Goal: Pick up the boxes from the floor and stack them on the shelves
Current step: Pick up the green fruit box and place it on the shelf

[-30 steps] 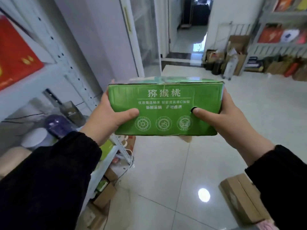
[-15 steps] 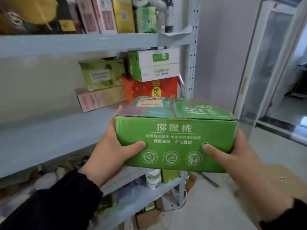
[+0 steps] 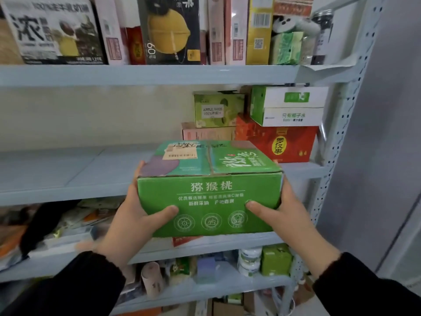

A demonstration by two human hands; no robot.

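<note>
Left hand (image 3: 134, 215) and right hand (image 3: 290, 213) grip green box (image 3: 209, 201) ends, thumbs across front, so it meets centre-left shelf (image 3: 68, 174) level

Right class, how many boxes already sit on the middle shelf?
4. An apple juice box on a pink box, and to their right a white box on a red box, all on the middle shelf. The held green box may hide more.

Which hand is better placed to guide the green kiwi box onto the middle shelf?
Left, marginally. Both hands grip the green kiwi box, but the left hand is beside the free stretch of middle shelf, while the right hand sits before the red box, where room looks tighter.
</note>
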